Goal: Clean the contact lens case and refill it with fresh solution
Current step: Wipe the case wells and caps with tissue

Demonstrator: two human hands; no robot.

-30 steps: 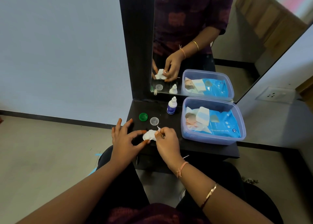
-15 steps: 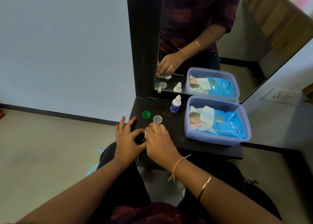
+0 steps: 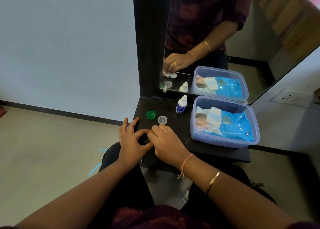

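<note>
My right hand [image 3: 164, 142] lies knuckles-up over the white contact lens case [image 3: 171, 75], which shows only as a reflection in the mirror. That reflection also shows a thin stick [image 3: 183, 72] pinched in the right fingers and laid against the case. My left hand [image 3: 131, 140] curves thumb and forefinger in from the left to where the case lies, the other fingers spread. Just behind the hands lie a green cap [image 3: 151, 115] and a clear cap [image 3: 162, 120], both off the case. A small white solution bottle [image 3: 181, 105] with a blue label stands capped farther back.
All of this sits on a small black shelf [image 3: 155, 104] under a wall mirror [image 3: 207, 38]. A translucent blue box [image 3: 225, 142] with a pack of wet wipes [image 3: 230, 123] fills the shelf's right half. A wall socket [image 3: 290, 97] is on the right.
One second ago the white case was visible between my two hands. My right hand has since rolled over it and hides it; my left thumb and forefinger have stayed at it.
</note>
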